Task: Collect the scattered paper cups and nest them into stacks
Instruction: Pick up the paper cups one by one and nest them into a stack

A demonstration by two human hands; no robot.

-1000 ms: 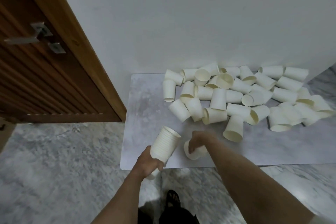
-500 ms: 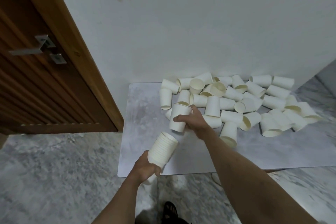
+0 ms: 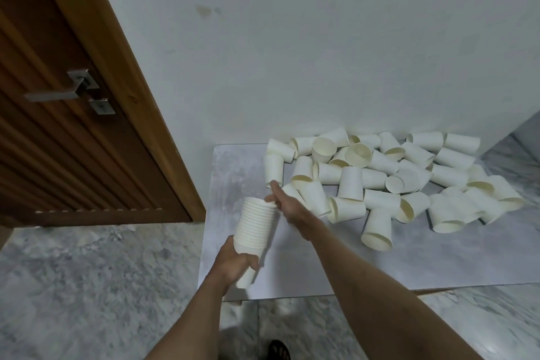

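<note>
A tall nested stack of cream paper cups (image 3: 255, 225) tilts mouth-up over the left part of a grey mat (image 3: 233, 172). My left hand (image 3: 233, 264) is wrapped around its lower end. My right hand (image 3: 287, 203) is beside the top rim of the stack, fingers spread and touching the rim, with no separate cup in it. Several loose cups (image 3: 380, 181) lie in a heap on the far and right part of the mat, most on their sides, a few mouth-down such as one (image 3: 377, 226) at the near edge.
A brown wooden door (image 3: 73, 126) with a metal handle (image 3: 58, 90) stands at the left. A white wall (image 3: 321, 52) backs the mat. Marble floor (image 3: 87, 286) surrounds it. A dark sandal (image 3: 279, 349) shows at the bottom edge.
My right hand picked a cup from the mat, carried it to the stack and set it in; the hand now rests at the rim without a cup. The view tilted up.
</note>
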